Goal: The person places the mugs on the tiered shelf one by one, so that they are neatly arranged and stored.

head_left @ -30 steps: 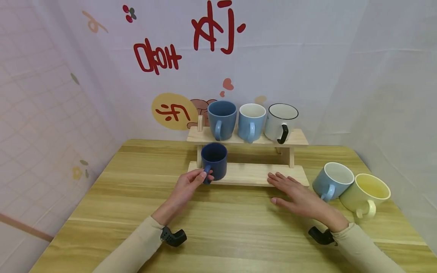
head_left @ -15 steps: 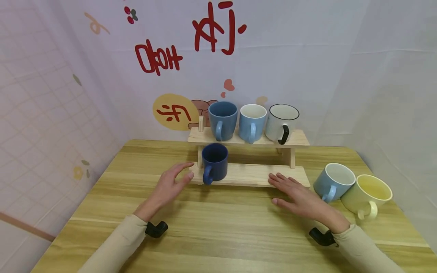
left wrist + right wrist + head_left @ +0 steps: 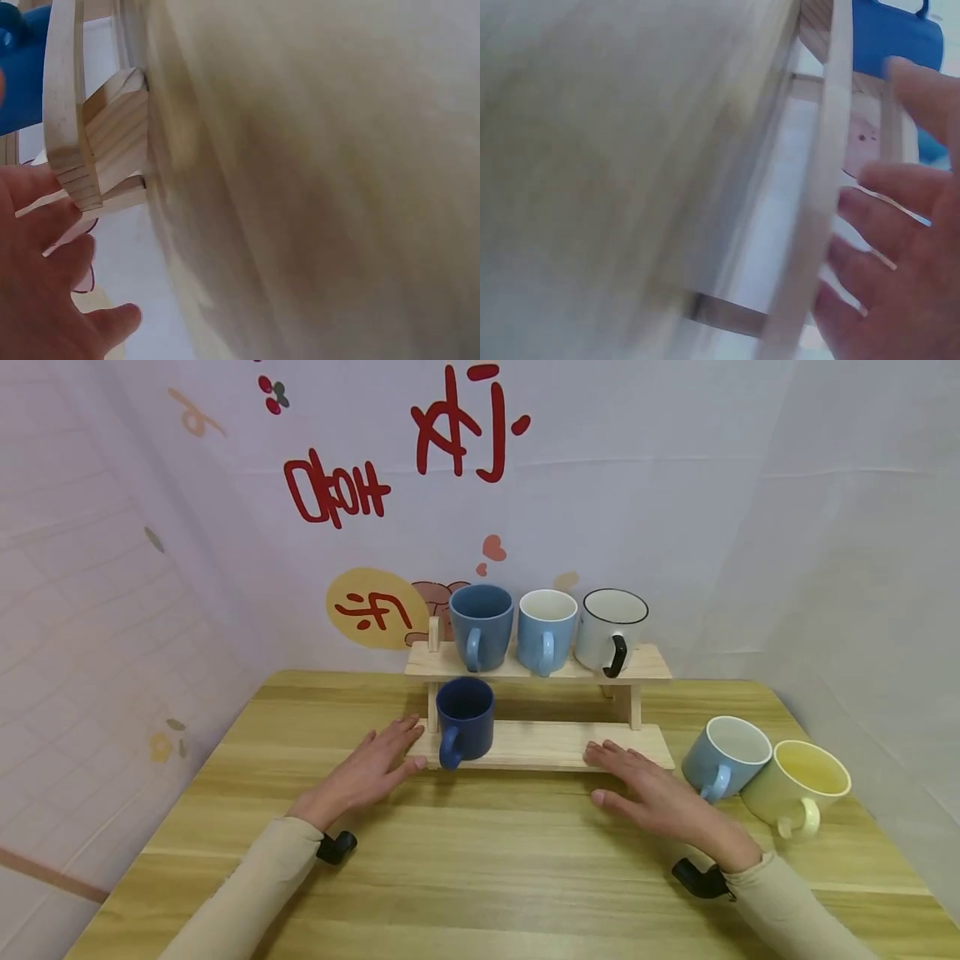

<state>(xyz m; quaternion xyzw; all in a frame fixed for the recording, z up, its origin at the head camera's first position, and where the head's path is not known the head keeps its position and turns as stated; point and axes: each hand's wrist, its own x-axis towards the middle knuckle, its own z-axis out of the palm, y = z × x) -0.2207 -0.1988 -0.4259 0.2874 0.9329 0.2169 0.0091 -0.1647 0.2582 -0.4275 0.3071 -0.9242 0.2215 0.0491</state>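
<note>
A dark blue mug [image 3: 467, 718] stands at the left end of the lower shelf of a two-tier wooden rack [image 3: 540, 747], its handle facing forward. My left hand [image 3: 367, 770] has relaxed fingers, the tips right at the rack's left end. In the left wrist view, the left hand's fingers [image 3: 56, 221] lie against the end of the shelf board. Toward the right end of the lower shelf, my right hand [image 3: 652, 797] lies palm down with spread fingertips at the board's front edge. Neither hand holds anything.
A grey-blue mug [image 3: 491, 631], a light blue mug [image 3: 536, 631] and a white mug with a black rim [image 3: 600, 631] stand on the upper shelf. Right of the rack, a blue mug [image 3: 705, 764] and a yellow mug [image 3: 772, 789] stand on the wooden table [image 3: 480, 868].
My left hand has let go of the dark blue mug's handle, moved left and come to the rack's left end. My right hand has stayed about where it was.
</note>
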